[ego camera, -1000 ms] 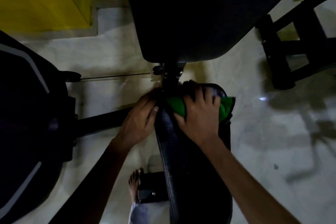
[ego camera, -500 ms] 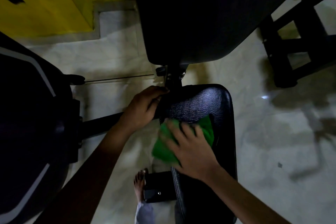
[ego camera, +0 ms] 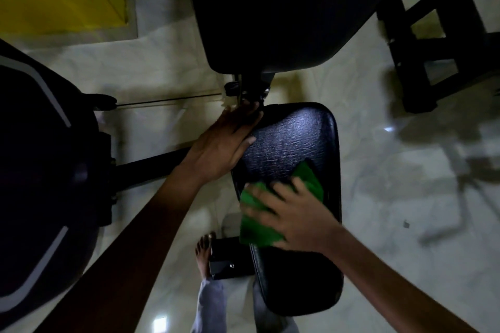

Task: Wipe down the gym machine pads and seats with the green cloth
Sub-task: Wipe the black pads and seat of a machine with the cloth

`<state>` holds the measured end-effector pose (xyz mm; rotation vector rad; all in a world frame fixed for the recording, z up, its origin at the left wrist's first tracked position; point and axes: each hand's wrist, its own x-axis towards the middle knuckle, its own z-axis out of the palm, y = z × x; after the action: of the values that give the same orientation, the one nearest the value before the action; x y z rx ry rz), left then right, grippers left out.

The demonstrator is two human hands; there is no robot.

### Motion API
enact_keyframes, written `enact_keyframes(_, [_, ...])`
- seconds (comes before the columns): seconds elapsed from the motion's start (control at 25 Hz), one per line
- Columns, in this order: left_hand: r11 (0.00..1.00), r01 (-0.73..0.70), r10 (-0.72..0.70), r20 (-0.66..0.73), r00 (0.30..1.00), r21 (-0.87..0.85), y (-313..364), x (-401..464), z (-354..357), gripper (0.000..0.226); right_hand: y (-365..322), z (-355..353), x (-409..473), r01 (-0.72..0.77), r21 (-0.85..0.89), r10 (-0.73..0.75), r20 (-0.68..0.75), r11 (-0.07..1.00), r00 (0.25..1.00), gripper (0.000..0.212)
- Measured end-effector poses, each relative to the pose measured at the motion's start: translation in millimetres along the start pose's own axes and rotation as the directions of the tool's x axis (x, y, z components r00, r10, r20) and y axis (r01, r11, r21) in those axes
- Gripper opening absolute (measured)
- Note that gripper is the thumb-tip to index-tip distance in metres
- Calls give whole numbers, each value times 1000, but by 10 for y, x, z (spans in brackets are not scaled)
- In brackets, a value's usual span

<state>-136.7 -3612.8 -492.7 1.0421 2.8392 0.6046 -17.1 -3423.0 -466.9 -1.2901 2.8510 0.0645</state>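
Beyond both hands, a broad black padded backrest [ego camera: 284,8] with rounded corners is filling the upper middle, its smooth surface lying in shadow. Under both hands, the long black seat pad [ego camera: 297,138] of grained, leather-like vinyl is running toward the person, its far end catching a dull sheen. The right hand [ego camera: 295,213] is pressing flat, fingers spread and nearly straight, on the crumpled green cloth [ego camera: 257,227], which is lying on the seat's left half and overhanging its left edge. The left hand [ego camera: 221,146] is resting against the seat's far left corner, fingers extended, thumb on the vinyl. Compared with half a second earlier, the cloth and right hand are sitting slightly nearer the person, exposing more grained vinyl.
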Motion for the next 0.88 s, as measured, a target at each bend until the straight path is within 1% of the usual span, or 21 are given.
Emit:
enact_keyframes(0.04, [1000, -11, 11, 0, 1000, 23, 30, 5, 24, 52, 92, -2, 31, -122, -2, 122, -26, 993, 992, 67])
enact_keyframes(0.08, [999, -12, 12, -5, 1000, 41, 58, 7, 51, 53, 117, -1, 53, -293, 23, 293, -50, 956, 955, 68])
enact_keyframes(0.12, [998, -6, 6, -9, 1000, 56, 80, 6, 72, 53, 52, 5, 44, -425, 54, 427, -56, 904, 902, 69])
enact_keyframes(0.16, [998, 7, -6, -7, 1000, 62, 102, 3, 75, 54, -92, 27, -2, -465, 80, 470, -59, 881, 881, 70])
enact_keyframes(0.2, [998, 19, -19, -6, 1000, 62, 124, -2, 69, 56, -289, 70, -92, -414, 99, 420, -59, 905, 905, 69])
enact_keyframes(0.24, [998, 17, -17, -1, 1000, 62, 154, -8, 60, 58, -481, 102, -215, -287, 107, 294, -57, 952, 954, 68])
enact_keyframes(0.28, [997, -8, 7, 5, 1000, 71, 197, -11, 50, 59, -603, 98, -349, -135, 114, 139, -21, 984, 990, 65])
enact_keyframes(0.32, [995, -49, 48, 12, 999, 89, 256, -12, 47, 60, -610, 105, -464, -14, 109, 13, 12, 994, 1000, 62])
enact_keyframes(0.36, [990, -94, 92, 21, 995, 107, 320, -8, 60, 60, -516, 114, -525, 42, 95, -43, 13, 995, 999, 60])
enact_keyframes(0.4, [985, -125, 122, 33, 992, 120, 382, -2, 83, 60, -389, 121, -533, 11, 75, -12, 2, 997, 1000, 60])
enact_keyframes(0.44, [982, -134, 129, 46, 991, 134, 430, 5, 112, 60, -260, 112, -501, -99, 57, 100, -20, 993, 995, 62])
enact_keyframes(0.48, [980, -124, 117, 54, 992, 153, 459, 7, 138, 60, -137, 103, -454, -259, 48, 262, -59, 965, 963, 64])
enact_keyframes(0.52, [979, -107, 99, 55, 994, 171, 471, 7, 153, 61, -64, 77, -406, -415, 72, 420, -73, 907, 905, 67])
enact_keyframes(0.56, [978, -95, 87, 53, 995, 184, 475, 5, 154, 60, -84, 64, -377, -512, 86, 518, -77, 855, 852, 69])
enact_keyframes(0.6, [978, -93, 85, 51, 995, 188, 481, 1, 153, 60, -176, 68, -392, -540, 97, 547, -74, 836, 834, 71])
enact_keyframes(0.64, [978, -95, 87, 48, 995, 186, 485, -1, 147, 60, -308, 84, -442, -502, 108, 510, -68, 858, 857, 71])
enact_keyframes(0.72, [979, -95, 89, 40, 995, 181, 502, 0, 136, 60, -553, 103, -601, -315, 136, 324, -54, 939, 944, 67])
enact_keyframes(0.76, [980, -91, 86, 35, 996, 179, 517, 2, 137, 60, -577, 103, -669, -226, 139, 232, -23, 964, 973, 65])
enact_keyframes(0.8, [980, -80, 76, 29, 997, 180, 531, 0, 143, 60, -522, 102, -685, -169, 134, 171, -7, 977, 985, 64])
enact_keyframes(0.84, [980, -69, 66, 22, 998, 186, 535, 3, 147, 61, -429, 92, -640, -151, 120, 153, -6, 981, 988, 65])
enact_keyframes(0.88, [979, -60, 58, 19, 998, 193, 544, 2, 158, 61, -347, 71, -565, -172, 102, 174, -10, 980, 985, 66])
